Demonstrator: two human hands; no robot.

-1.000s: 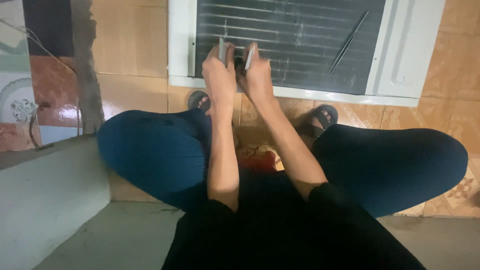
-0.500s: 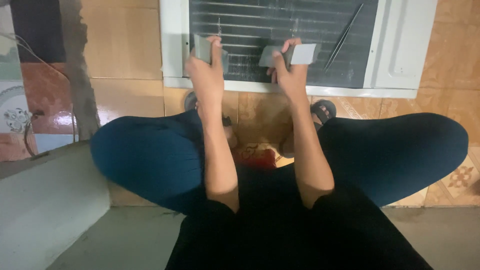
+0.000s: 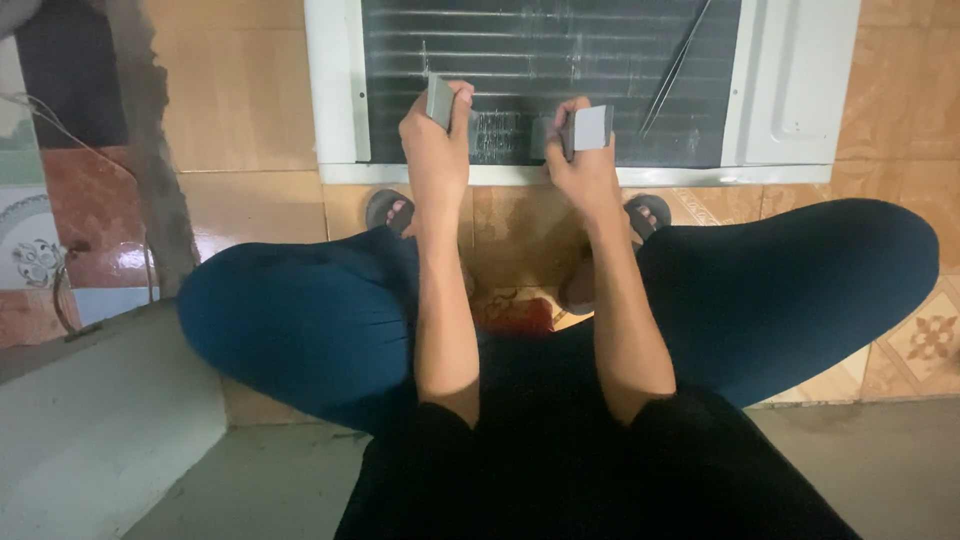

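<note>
Knees in dark blue trousers (image 3: 300,330) fill the lower middle of the frame, spread wide in a squat, with both bare forearms running up between them. Beyond the knees, grey sandals (image 3: 388,208) rest on the glossy orange-tan tiled floor (image 3: 240,120).

Higher up, the left hand (image 3: 435,150) is closed around a small flat grey comb-like tool (image 3: 439,100), pinched between thumb and fingers. The right hand (image 3: 585,165) is likewise clenched on a second flat grey rectangular tool (image 3: 588,128). Both tools sit against the dark finned coil (image 3: 550,60) of the white air-conditioner unit (image 3: 790,80) lying along the top of the frame.

Half a second ago the hands were well apart and nearer the coil's upper rows; now they have drawn closer together and dropped to its lower edge, near a scuffed, paler patch of fins (image 3: 495,135) between them. Judging by that, a downward combing stroke has just finished.

A thin dark rod (image 3: 675,65) leans across the coil at upper right.
</note>
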